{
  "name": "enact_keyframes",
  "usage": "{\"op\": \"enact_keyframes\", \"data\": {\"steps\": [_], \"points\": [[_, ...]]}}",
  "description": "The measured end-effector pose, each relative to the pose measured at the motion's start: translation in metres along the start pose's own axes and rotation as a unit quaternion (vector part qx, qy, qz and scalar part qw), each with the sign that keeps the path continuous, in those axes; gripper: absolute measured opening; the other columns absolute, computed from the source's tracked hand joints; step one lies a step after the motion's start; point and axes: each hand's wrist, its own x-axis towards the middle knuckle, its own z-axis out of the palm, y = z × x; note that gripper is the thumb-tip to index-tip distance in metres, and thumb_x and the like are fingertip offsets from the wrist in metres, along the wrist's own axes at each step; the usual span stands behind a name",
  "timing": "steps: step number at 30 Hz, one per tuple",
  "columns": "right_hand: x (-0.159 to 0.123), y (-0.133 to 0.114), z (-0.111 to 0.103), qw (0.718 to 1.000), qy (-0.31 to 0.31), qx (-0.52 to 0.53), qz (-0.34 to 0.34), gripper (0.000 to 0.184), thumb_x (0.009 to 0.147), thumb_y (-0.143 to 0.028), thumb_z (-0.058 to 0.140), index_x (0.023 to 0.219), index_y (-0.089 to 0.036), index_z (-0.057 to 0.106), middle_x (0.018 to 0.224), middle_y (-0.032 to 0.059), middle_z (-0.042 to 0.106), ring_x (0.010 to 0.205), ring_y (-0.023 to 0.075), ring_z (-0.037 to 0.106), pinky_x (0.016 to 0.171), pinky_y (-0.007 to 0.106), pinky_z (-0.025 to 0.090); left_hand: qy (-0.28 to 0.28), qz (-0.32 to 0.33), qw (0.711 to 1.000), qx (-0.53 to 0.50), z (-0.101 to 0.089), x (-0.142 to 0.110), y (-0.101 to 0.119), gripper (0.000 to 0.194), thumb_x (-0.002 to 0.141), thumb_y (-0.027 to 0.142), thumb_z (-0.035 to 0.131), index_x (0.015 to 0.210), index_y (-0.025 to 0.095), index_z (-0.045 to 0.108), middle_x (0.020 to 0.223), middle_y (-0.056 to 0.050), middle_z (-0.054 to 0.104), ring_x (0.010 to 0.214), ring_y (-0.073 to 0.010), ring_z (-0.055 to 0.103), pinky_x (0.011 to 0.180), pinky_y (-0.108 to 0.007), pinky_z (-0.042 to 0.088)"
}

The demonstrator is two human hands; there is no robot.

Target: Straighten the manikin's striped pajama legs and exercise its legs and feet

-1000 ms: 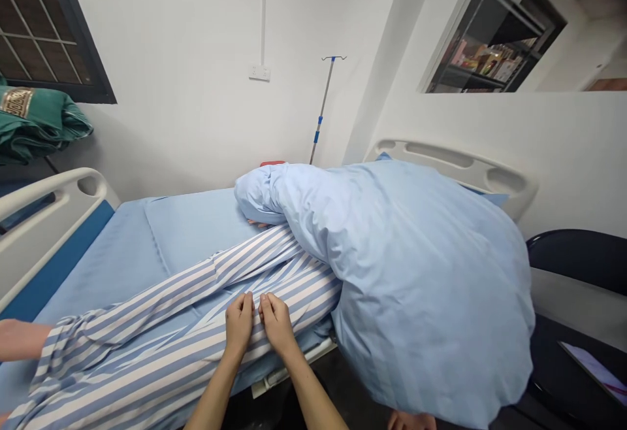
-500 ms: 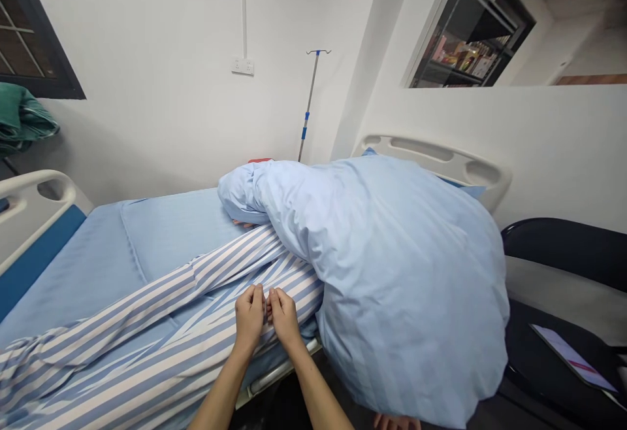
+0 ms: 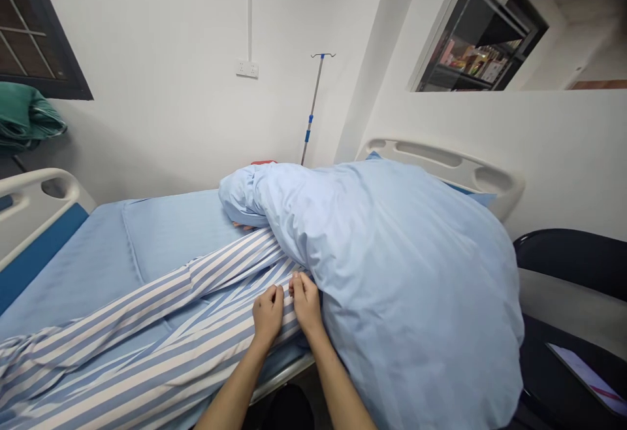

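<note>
Where the blue-striped patient gown (image 3: 147, 312) stretches across the lower left of the head view, the left hand (image 3: 268, 315) and right hand (image 3: 306, 302) pinch it in narrow grips at lower centre, just beside a bulky pale blue quilt (image 3: 406, 286) on the hospital bed (image 3: 44, 201).

Left hand (image 3: 268, 315), right hand (image 3: 306, 302): both bare, ungloved. Fingers (image 3: 274, 297) slender, nails short, unpainted. Left forearm (image 3: 234, 384), right forearm (image 3: 340, 387): slim, bare, tapering to narrow wrists, no band or cable seen on either. Both arms cut off by lower frame edge; upper arms and any clothing hidden from head camera.
</note>
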Motion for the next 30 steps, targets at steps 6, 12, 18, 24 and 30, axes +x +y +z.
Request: {"op": "enact_keyframes", "data": {"steps": [6,12,18,24,30], "points": [[0.01,0.026,0.005,0.991,0.02,0.082,0.101,0.045,0.078,-0.064,0.04,0.064,-0.021,0.038,0.051,-0.0057,0.037,0.044,0.0088,0.035,0.042,0.022,0.033,-0.063,-0.028,0.994,-0.079,-0.018,0.0,-0.011,0.043,0.085,0.046,0.034,0.053,0.019,0.044,0.049,0.003,0.045,0.052,-0.0113,0.044,0.057,-0.025,0.031],[0.006,0.03,0.004,0.997,0.015,-0.068,0.035,0.049,0.081,-0.064,0.033,0.062,-0.02,0.041,0.049,-0.0023,0.043,0.048,0.0114,0.04,0.048,0.024,0.034,0.029,-0.071,0.997,-0.02,-0.119,-0.017,-0.058,0.043,0.084,0.046,0.037,0.05,0.02,0.043,0.048,0.003,0.044,0.052,-0.0119,0.045,0.058,-0.025,0.032],[-0.001,0.02,0.007,0.968,0.013,-0.249,-0.013,0.049,0.083,-0.057,0.026,0.062,-0.019,0.048,0.059,0.007,0.058,0.055,0.0161,0.048,0.054,0.026,0.031,0.14,-0.105,0.982,0.069,-0.263,-0.055,-0.111,0.042,0.083,0.047,0.038,0.051,0.02,0.043,0.048,0.004,0.043,0.053,-0.0123,0.045,0.059,-0.024,0.033],[-0.004,0.016,0.016,0.941,0.006,-0.336,-0.024,0.041,0.082,-0.048,0.026,0.063,-0.019,0.049,0.06,0.009,0.058,0.056,0.0173,0.046,0.054,0.027,0.027,0.213,-0.131,0.961,0.118,-0.351,-0.096,-0.147,0.04,0.082,0.046,0.038,0.052,0.02,0.042,0.047,0.004,0.043,0.052,-0.0126,0.044,0.057,-0.024,0.032],[-0.007,0.008,0.03,0.929,-0.001,-0.37,-0.007,0.031,0.08,-0.041,0.034,0.061,-0.02,0.047,0.059,0.0077,0.056,0.053,0.0157,0.041,0.055,0.028,0.024,0.199,-0.127,0.952,0.197,-0.362,-0.112,-0.169,0.037,0.084,0.045,0.037,0.058,0.021,0.044,0.05,0.004,0.046,0.054,-0.0131,0.046,0.058,-0.024,0.029]]}}
